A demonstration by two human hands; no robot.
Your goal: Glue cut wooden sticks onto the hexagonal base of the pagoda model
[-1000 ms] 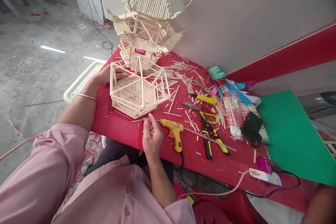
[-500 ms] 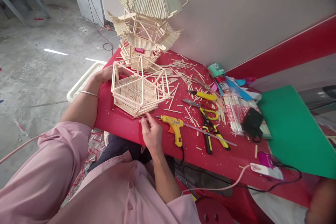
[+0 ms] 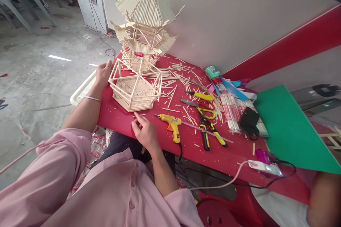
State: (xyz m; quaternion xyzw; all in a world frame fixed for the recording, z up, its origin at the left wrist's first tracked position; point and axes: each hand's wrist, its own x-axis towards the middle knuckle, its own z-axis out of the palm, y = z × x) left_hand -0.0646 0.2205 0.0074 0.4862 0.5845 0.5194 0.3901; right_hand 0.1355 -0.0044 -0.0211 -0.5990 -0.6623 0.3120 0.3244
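A six-sided open frame (image 3: 132, 98) of pale wooden sticks, with a floor of close-laid sticks, stands on the red tabletop (image 3: 165, 138) in front of me. My left hand (image 3: 103, 74) is at its left rear side, thumb raised and fingers apart, with nothing seen in it. Just off the frame's front corner, my right hand (image 3: 145, 131) has its index finger stretched out and the other fingers loosely bent, holding nothing visible. A short stick lies by that fingertip. To the right rests a yellow glue gun (image 3: 172, 124) with a clear glue stick in its back.
A tiered stick pagoda (image 3: 147, 10) stands behind the frame. Loose sticks (image 3: 181, 67) litter the table. Rightward lie a yellow cutter (image 3: 204, 95), scissors (image 3: 194, 104), pliers (image 3: 205, 136), bagged sticks (image 3: 230, 113) and a green board (image 3: 295, 127). A power cord (image 3: 226, 186) crosses the front edge.
My left hand has come away from behind the frame's left side, its thumb now raised. My right hand has drawn slightly back from the frame's base. The view has shifted a little.
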